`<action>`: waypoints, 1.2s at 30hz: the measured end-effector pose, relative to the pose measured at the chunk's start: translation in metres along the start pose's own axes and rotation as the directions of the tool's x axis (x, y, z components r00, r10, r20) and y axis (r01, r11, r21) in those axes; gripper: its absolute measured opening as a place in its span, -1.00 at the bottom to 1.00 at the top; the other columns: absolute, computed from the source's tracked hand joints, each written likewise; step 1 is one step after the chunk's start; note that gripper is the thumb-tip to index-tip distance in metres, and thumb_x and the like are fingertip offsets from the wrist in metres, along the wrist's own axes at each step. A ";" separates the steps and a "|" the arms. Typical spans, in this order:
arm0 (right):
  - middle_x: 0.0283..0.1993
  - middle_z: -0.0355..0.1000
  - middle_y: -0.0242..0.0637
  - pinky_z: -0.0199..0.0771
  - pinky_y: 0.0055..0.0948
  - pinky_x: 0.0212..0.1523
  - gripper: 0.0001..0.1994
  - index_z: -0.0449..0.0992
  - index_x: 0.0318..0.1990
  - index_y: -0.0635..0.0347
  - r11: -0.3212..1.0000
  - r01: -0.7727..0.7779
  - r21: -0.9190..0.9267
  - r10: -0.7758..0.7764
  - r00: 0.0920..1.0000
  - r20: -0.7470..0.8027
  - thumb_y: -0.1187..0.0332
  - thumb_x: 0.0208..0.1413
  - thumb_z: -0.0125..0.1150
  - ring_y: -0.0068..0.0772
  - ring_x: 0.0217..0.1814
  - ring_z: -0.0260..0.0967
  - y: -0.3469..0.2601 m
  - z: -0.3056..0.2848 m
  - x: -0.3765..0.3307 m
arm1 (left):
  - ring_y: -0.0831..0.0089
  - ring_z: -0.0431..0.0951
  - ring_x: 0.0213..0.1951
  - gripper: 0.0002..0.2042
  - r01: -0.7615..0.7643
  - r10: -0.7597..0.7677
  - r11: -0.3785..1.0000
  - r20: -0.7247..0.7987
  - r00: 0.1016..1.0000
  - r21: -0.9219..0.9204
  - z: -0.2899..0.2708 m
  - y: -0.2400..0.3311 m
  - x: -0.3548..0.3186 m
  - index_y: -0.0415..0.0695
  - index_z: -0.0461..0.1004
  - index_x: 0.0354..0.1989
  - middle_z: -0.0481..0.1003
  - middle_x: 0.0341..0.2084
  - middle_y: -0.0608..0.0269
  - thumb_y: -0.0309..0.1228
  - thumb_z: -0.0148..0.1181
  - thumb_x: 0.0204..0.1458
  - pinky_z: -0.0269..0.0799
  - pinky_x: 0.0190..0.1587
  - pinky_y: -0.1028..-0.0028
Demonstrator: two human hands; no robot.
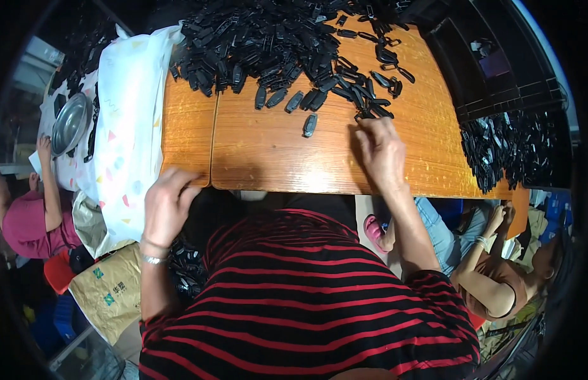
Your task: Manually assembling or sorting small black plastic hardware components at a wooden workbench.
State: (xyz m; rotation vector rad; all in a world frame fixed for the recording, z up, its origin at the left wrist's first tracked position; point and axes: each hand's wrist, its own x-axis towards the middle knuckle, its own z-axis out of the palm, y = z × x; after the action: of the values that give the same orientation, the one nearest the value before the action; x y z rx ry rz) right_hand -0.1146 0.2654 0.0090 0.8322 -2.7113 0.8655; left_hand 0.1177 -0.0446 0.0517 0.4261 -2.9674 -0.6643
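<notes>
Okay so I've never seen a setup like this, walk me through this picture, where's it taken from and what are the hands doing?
There is no machine here, just a person's bare hands. The single picture comes from a wide camera worn on the head, looking down, so straight edges bend and the wearer's striped shirt fills the lower middle.

On the wooden table lies a big heap of small black pieces, with one piece apart in front. The right hand reaches to the heap's right-hand end, fingertips at the pieces; whether it grips one is unclear. The left hand is by the table's near edge, with nothing visibly held. Two other people sit nearby, one on each side.
</notes>
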 end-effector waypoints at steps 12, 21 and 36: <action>-0.21 0.45 -0.08 0.50 -0.15 -0.31 -0.77 0.53 -0.19 0.22 0.988 0.048 -0.145 -0.021 0.983 0.184 0.46 -0.05 0.33 0.07 -0.28 0.48 0.004 0.007 0.016 | 0.23 0.44 -0.18 -0.87 -0.733 0.733 0.676 0.031 0.679 0.072 0.093 0.090 0.159 -0.13 0.48 -0.28 0.37 -0.29 0.18 -0.46 0.06 0.00 0.45 -0.23 0.36; -0.40 0.43 -0.22 0.41 -0.45 -0.42 -0.83 0.38 -0.22 0.32 0.933 -0.130 0.337 0.057 0.974 0.219 0.46 0.12 0.25 -0.43 -0.44 0.42 -0.013 0.019 0.002 | 0.43 0.49 -0.32 -0.85 -0.408 0.434 0.844 -0.004 0.901 -0.349 0.105 0.083 0.142 -0.21 0.44 -0.32 0.45 -0.36 0.25 -0.56 0.27 -0.07 0.44 -0.29 0.48; -0.40 0.41 -0.43 0.34 -0.69 -0.47 -0.85 0.42 -0.12 0.29 0.776 -0.098 0.623 0.006 0.989 0.147 0.54 0.18 0.19 -0.74 -0.47 0.32 -0.054 0.044 -0.005 | 0.65 0.51 -0.22 -0.74 0.067 0.078 0.083 0.073 0.994 -0.994 0.112 0.083 0.100 -0.36 0.40 0.01 0.52 -0.22 0.26 -0.62 0.11 0.14 0.43 -0.17 0.66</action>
State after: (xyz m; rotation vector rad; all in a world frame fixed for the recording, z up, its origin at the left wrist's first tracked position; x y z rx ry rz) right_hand -0.0805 0.2057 -0.0031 0.9509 -2.5614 1.8574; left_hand -0.0139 0.0451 -0.0134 0.1877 -1.7008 -2.4685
